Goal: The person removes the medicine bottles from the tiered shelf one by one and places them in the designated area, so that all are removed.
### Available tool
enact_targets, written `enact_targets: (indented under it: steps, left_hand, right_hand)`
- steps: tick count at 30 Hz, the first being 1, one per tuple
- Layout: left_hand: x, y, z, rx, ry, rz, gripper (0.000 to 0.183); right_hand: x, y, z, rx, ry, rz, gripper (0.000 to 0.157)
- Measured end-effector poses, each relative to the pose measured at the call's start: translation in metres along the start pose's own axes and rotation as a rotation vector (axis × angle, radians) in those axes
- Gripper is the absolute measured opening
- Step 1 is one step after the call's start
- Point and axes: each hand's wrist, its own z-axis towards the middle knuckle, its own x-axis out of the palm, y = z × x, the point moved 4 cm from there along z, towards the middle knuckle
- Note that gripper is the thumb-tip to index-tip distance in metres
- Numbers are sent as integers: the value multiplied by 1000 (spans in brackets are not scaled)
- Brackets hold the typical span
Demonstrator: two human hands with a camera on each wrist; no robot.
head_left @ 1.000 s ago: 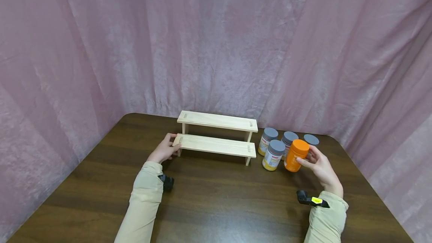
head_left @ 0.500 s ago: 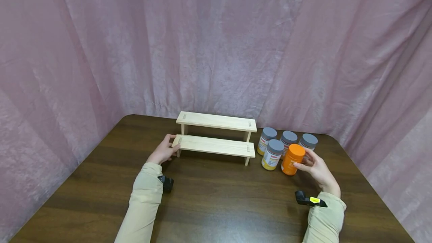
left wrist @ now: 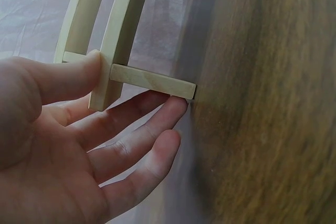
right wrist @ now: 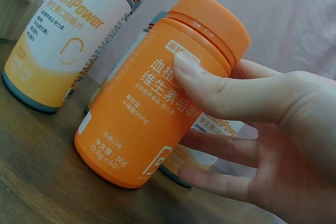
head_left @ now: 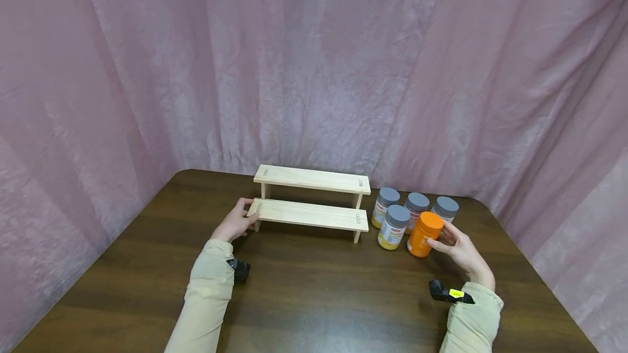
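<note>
A two-tier wooden display shelf (head_left: pixel 309 214) of pale wood stands on the table in the head view. My left hand (head_left: pixel 233 224) pinches the left end of its lower board, thumb (left wrist: pixel 73 77) on top and fingers underneath, near the leg (left wrist: pixel 152 80). To the right, my right hand (head_left: pixel 463 252) holds an orange supplement bottle (head_left: pixel 423 237) with an orange lid, its base right at the tabletop. In the right wrist view the thumb lies across the label of the bottle (right wrist: pixel 136 119), and the other fingers are around its far side, partly hidden.
Several grey-lidded supplement bottles (head_left: pixel 391 233) with white and yellow labels cluster behind and left of the orange one, close to the shelf's right end. The dark brown wooden table (head_left: pixel 314 298) extends toward the front. A pink curtain (head_left: pixel 314 70) hangs behind its back edge.
My right hand has brought the orange bottle slightly left and toward the front, down to the tabletop. The grey-lidded bottle behind it shows more. My left hand stays at the shelf.
</note>
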Motion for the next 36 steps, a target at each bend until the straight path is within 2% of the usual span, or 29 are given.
enact_targets:
  steps: [4, 8, 13, 15, 19, 22, 25, 30, 36]
  left_hand:
    - [-1, 1, -1, 10, -3, 7, 49]
    - [-2, -1, -1, 15, -13, 13, 48]
    - [-2, -1, -1, 6, -10, 8, 48]
    - [-2, -2, -1, 4, -6, 8, 48]
    - [-4, -2, -1, 8, -17, 11, 48]
    - [-5, -2, 0, 23, -24, 15, 47]
    - [-4, -2, 2, 32, -18, 25, 47]
    - [-2, 0, 3, 17, -22, 12, 47]
    - [1, -1, 3, 5, -41, 15, 47]
  right_hand:
    - [2, 0, 0, 0, 4, -7, 70]
    - [1, 2, 0, -5, 21, 32, 69]
    - [-8, 10, -5, 9, 8, 11, 70]
    - [-14, 15, -8, 8, -19, 5, 69]
    - [-24, 27, -12, -47, -93, 64, 61]
    - [-32, 34, -14, -77, -196, 84, 50]
    - [-39, 38, -15, -60, -292, 94, 40]
    - [-43, 48, -10, -6, -361, 39, 41]
    - [-39, 63, -5, 9, -340, -156, 44]
